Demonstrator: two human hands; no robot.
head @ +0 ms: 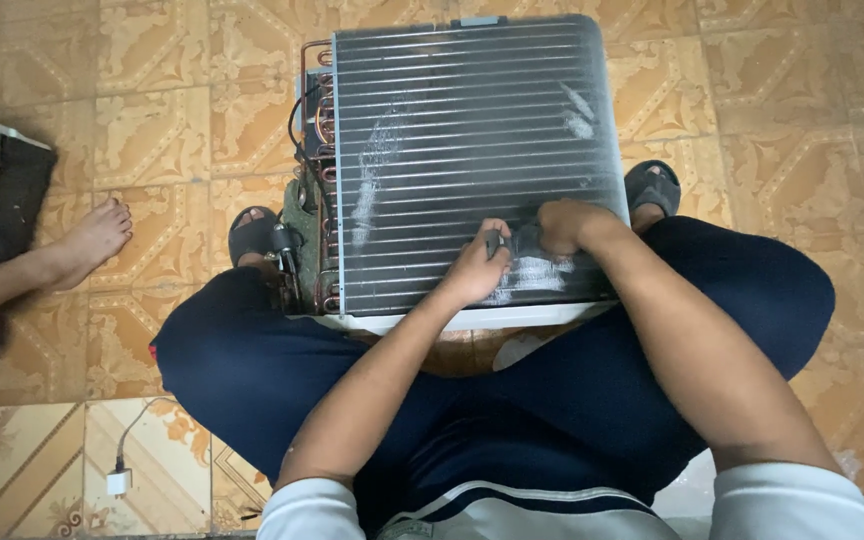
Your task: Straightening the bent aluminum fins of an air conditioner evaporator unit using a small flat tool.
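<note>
Under both hands the finned coil (462, 160) leans against the knees; the left hand (474, 272) and right hand (564, 226) clench a small dark tool (497, 242), which could bend fins if it slips.

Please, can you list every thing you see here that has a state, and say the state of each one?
Coil unit: upright between the knees, fins scuffed white in patches.
Left hand: closed on a small dark tool, pressed to the fins.
Right hand: fisted against the fins.
Charger: lying on the tiles, cable attached.
Sandals: worn.
</note>
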